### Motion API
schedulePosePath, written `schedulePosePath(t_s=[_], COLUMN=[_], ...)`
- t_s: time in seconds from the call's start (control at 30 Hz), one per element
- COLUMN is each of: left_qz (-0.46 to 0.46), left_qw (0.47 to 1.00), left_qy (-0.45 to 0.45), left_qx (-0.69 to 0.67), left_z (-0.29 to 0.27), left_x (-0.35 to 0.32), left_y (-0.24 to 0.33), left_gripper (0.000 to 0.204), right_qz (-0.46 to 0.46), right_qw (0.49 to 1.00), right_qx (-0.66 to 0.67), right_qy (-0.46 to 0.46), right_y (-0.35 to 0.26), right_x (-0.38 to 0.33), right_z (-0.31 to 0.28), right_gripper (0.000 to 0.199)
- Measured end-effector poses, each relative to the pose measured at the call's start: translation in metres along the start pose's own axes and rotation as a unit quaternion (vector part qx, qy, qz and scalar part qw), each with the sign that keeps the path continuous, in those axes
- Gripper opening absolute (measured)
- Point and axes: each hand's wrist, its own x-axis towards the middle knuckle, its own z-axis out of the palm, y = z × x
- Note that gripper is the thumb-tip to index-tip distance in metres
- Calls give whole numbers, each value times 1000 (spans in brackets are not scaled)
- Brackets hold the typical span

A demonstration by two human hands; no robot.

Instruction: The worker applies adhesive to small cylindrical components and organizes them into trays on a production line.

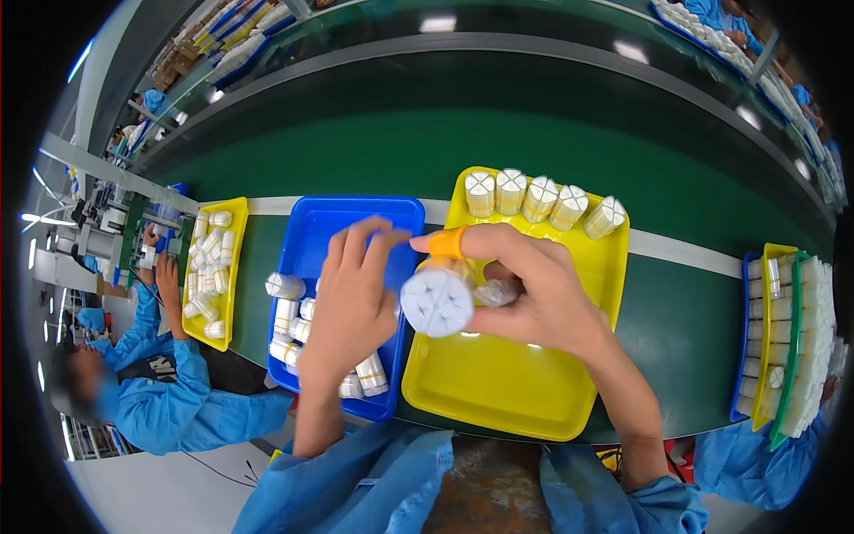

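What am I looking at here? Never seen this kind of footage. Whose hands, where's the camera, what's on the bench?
There is no machine: a person works with bare hands. One wide fisheye camera on their head looks down, so straight edges bend near the rim.

The right hand holds a round white cap-like part facing the camera; its forefinger wears an orange finger cover. The left hand hovers over a blue tray of small white cylinders, fingertips near the part.

Beneath the right hand sits a yellow tray, mostly bare, with a row of five finished pieces along its far edge. Both trays rest on a green bench. A co-worker in a blue coat works at left beside another yellow tray.
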Motion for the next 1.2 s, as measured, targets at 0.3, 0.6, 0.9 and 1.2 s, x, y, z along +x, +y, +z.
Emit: schedulePosePath(t_s=[0.3,0.6,0.9,1.2], left_qz=[-182,-225,-314,-296], left_qw=[979,832,580,673], left_qy=[-78,288,133,66], left_qx=[57,-417,-740,-675], left_z=[-1,-22,-12,16], left_x=[-46,-23,-14,5], left_y=[-90,-23,-6,25], left_gripper=[45,31,46,46], right_qz=[-112,221,158,136], right_qw=[982,911,901,953], right_qx=[-138,-311,-375,-267], right_qy=[59,-155,-148,32], right_y=[-9,-5,32,-5], right_x=[6,34,32,10], right_z=[11,-6,6,-42], right_gripper=[46,38,44,41])
